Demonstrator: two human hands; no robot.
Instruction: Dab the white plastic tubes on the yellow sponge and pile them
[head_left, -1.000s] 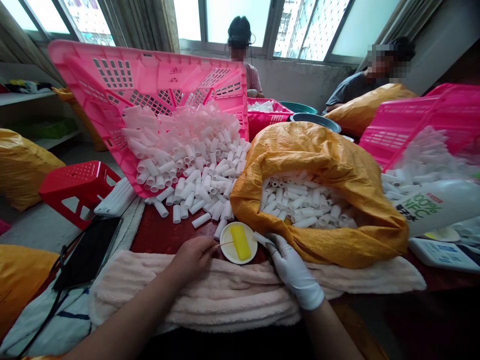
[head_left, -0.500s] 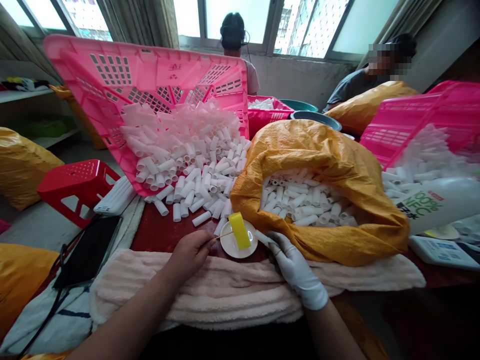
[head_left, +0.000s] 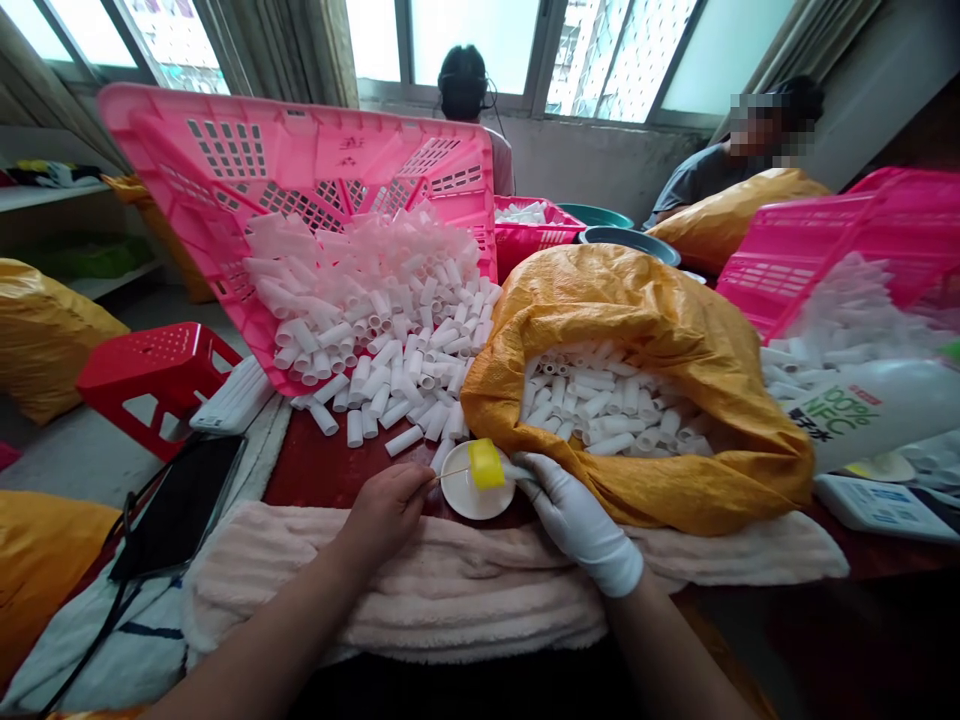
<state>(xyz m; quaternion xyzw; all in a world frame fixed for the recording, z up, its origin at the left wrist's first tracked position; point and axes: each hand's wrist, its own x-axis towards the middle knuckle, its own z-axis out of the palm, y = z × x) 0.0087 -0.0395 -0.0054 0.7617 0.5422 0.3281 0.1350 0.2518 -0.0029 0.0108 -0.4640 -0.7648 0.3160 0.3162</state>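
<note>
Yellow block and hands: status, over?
Left hand pinching stick, yellow block on end. Gloved right hand holding white tube at block, contact unclear. Nothing visibly between.

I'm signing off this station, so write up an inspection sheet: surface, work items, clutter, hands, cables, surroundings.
Surface: dark red tabletop, pale pink towel along its near edge.
Work items: yellow block on a thin stick, over a white plate; white tubes heaped in a tilted pink crate, spilling onto the tabletop; more in an open orange sack.
Clutter: labelled bottle at right; black-screened device at left.
Hands: bare left hand pinches the stick; gloved right hand holds a single tube beside the block, contact unclear.
Cables: black cable beside the device.
Surroundings: red stool, windows, two people.
</note>
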